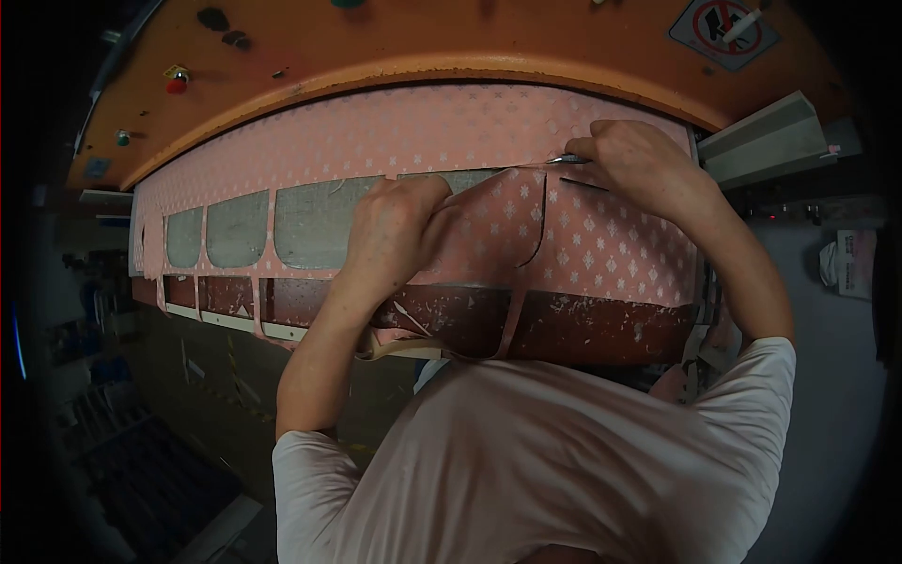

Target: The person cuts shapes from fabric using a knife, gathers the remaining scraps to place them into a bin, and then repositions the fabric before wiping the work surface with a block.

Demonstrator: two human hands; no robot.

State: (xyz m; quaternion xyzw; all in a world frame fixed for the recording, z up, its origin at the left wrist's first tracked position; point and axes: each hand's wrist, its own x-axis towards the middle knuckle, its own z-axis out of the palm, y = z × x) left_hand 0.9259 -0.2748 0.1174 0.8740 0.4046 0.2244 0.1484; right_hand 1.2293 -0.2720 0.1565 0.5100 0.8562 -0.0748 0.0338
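A pink sheet (395, 132) with a pale repeating motif lies across the long machine bed, with several rounded openings cut through it. My left hand (399, 221) is closed on a loose flap of the sheet, which is lifted in slanting folds. A curved cut (542, 226) runs down through the pink material to its right. My right hand (644, 169) holds a small metal-tipped tool (567, 159) near the upper edge of the flap. Most of that tool is hidden in my fingers. Beside its tip, a dark slit (584, 183) shows in the sheet.
An orange machine body (404, 47) arches over the far side, with a red button (177, 83) and a warning sign (724, 33). Grey board (324, 221) shows through the openings. Scraps litter the dark red front strip (601, 329). A metal channel (766, 136) juts out at right.
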